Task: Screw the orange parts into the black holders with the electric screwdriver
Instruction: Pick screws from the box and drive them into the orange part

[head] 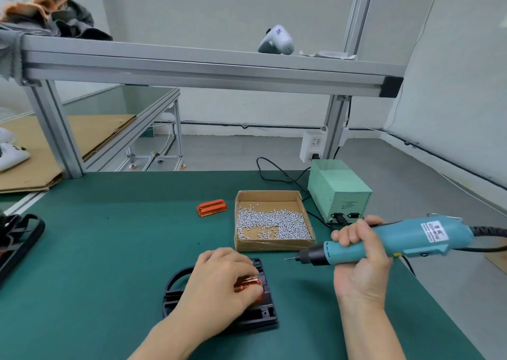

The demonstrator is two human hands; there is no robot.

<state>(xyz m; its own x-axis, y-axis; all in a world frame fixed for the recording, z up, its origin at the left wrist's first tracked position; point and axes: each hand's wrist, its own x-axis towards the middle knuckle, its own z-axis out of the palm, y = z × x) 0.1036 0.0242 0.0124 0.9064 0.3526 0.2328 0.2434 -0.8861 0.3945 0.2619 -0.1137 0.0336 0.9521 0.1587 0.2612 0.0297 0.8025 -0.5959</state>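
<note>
A black holder (263,314) lies on the green mat near the front. My left hand (219,280) covers it and grips an orange part (248,283) that sits in the holder; most of the part is hidden under my fingers. To the right, my right hand (356,252) holds the teal electric screwdriver (406,239) above the mat, its bit pointing left toward the holder, about a hand's width away. A second orange part (211,207) lies loose farther back on the mat.
A cardboard box (274,246) of several silver screws stands behind the holder. The green power supply (337,189) sits at the back right with cables. More black holders (19,239) lie at the left edge. An aluminium frame shelf (192,66) crosses overhead.
</note>
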